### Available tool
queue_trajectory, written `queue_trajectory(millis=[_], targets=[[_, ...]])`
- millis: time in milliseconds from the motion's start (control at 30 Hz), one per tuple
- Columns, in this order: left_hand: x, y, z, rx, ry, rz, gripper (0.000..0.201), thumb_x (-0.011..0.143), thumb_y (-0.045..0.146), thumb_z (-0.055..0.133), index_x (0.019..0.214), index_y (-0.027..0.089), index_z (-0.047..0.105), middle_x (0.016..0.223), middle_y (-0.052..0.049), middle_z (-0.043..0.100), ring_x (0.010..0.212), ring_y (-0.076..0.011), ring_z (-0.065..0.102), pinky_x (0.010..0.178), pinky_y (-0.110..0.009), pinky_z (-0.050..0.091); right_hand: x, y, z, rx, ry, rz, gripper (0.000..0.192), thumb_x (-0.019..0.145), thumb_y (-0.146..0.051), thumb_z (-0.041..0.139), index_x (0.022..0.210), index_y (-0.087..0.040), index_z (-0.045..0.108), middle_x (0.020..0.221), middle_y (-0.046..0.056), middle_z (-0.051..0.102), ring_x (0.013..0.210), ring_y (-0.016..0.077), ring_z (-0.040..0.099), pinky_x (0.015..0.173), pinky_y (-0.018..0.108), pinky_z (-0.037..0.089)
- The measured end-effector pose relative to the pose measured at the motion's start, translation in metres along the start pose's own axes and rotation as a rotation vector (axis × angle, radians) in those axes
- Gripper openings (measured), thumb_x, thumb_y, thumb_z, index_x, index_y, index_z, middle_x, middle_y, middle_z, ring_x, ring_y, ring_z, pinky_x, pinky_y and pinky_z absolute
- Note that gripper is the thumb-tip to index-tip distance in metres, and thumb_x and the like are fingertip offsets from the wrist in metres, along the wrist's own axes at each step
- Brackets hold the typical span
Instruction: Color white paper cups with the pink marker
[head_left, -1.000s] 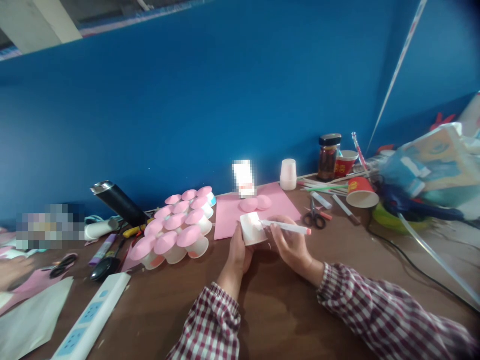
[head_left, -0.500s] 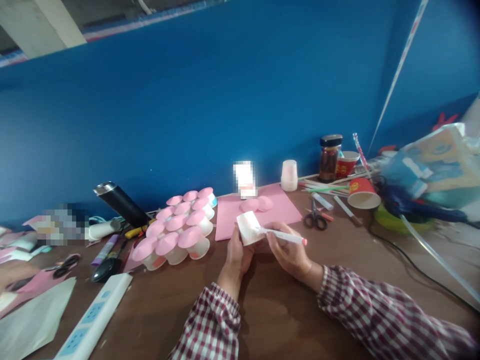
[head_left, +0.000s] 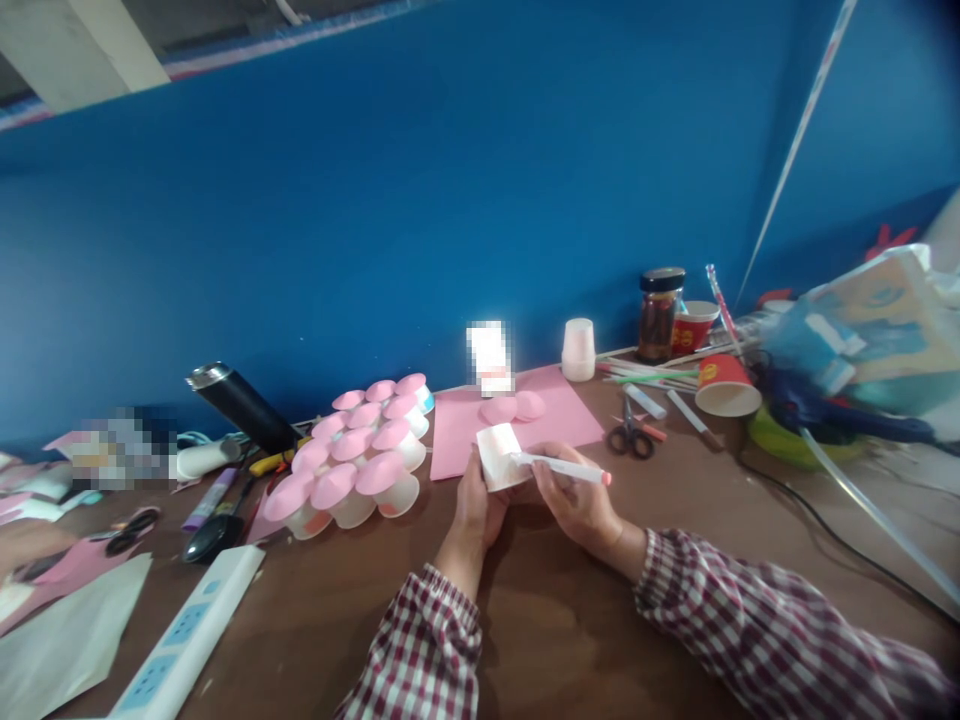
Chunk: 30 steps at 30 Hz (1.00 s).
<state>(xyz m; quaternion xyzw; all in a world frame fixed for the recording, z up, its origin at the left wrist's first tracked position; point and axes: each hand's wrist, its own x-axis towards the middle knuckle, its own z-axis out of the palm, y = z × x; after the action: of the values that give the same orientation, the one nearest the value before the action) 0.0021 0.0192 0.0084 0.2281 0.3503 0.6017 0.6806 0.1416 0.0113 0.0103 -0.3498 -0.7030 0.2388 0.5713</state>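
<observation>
My left hand [head_left: 472, 505] holds a small white paper cup [head_left: 500, 456] on its side above the brown table [head_left: 540, 620]. My right hand [head_left: 576, 500] grips a white marker with a pink end [head_left: 564, 468], and its tip rests against the cup's side. Both hands sit just in front of a pink paper sheet [head_left: 517, 418] that carries two pink paper discs [head_left: 512, 407]. Several white cups topped with pink discs [head_left: 352, 455] stand in a cluster to the left of my hands.
Black scissors [head_left: 630, 437], loose straws and pens and red paper cups [head_left: 724, 385] lie to the right, with a dark jar [head_left: 658, 314] and a white cup stack [head_left: 578, 350] by the blue wall. A power strip [head_left: 184, 640], black flask [head_left: 240, 405] and another person's hand at far left.
The cup and marker have dropped slightly and shifted a little left, with the marker tip moving along the cup's side. Nothing else on the table has moved.
</observation>
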Motion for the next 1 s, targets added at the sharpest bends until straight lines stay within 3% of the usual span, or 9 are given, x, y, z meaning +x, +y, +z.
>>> queue_trajectory(millis=[367,533,1000], targets=[[0.0001,-0.0002,-0.0001,-0.01,0.013,0.02,0.047,0.092,0.048,0.042,0.098,0.008,0.067,0.091,-0.014,0.072,0.08,-0.0251,0.068,0.083,-0.043,0.053,0.0,-0.0004,0.0,-0.012,-0.001,0.055,0.016,0.093,-0.028,0.051,0.1,-0.018,0.062,0.081,0.006,0.068,0.07,0.0179,0.065,0.06,0.027,0.053],[-0.0012,-0.0003,0.0015,-0.023,0.021,0.027,0.045,0.092,0.045,0.043,0.101,0.007,0.065,0.091,-0.014,0.072,0.08,-0.0242,0.068,0.086,-0.042,0.052,0.0007,-0.0012,-0.0001,-0.003,0.006,0.016,0.015,0.093,-0.026,0.051,0.099,-0.018,0.062,0.085,0.007,0.068,0.072,0.0174,0.064,0.067,0.029,0.053],[-0.0004,-0.0013,0.0004,-0.02,0.018,0.04,0.045,0.092,0.047,0.044,0.096,0.009,0.067,0.086,-0.011,0.072,0.075,-0.0224,0.068,0.079,-0.038,0.053,0.0009,-0.0011,-0.0003,-0.023,0.027,-0.005,0.012,0.092,-0.025,0.051,0.095,-0.019,0.062,0.083,0.005,0.067,0.072,0.0168,0.064,0.068,0.028,0.053]])
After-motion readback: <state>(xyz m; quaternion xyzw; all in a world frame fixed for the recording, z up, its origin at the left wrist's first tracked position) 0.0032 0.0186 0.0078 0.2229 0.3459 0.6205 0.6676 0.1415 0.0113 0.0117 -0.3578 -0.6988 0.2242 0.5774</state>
